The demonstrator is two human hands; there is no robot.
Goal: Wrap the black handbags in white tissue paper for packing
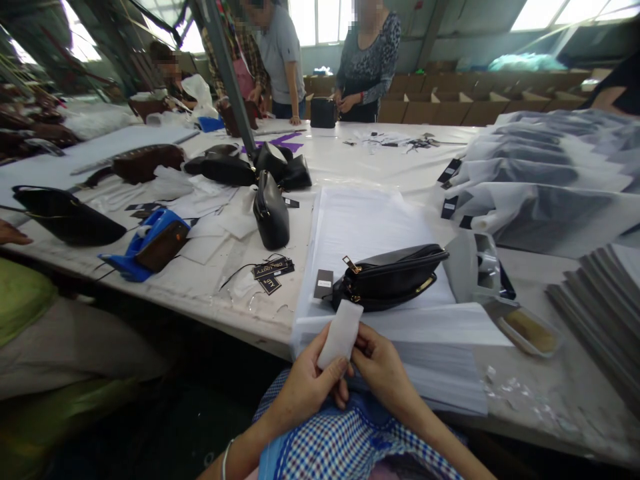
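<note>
My left hand (306,385) and my right hand (381,368) meet just below the table's front edge, above my checked blue apron. Both pinch a small white folded sheet (341,332) that stands up between them, the left thumb pressed on its lower part. Directly behind it a black handbag (387,277) with gold fittings lies on a thick stack of white tissue paper (370,230). A dark hang tag (323,283) rests beside the bag's left end.
More black bags (271,212) and loose tags (273,269) lie on the white table, with a blue tape dispenser (150,243) at left. Bagged goods (545,193) and grey sheets (600,307) pile at right. A seated person is at far left; other people stand at the far side.
</note>
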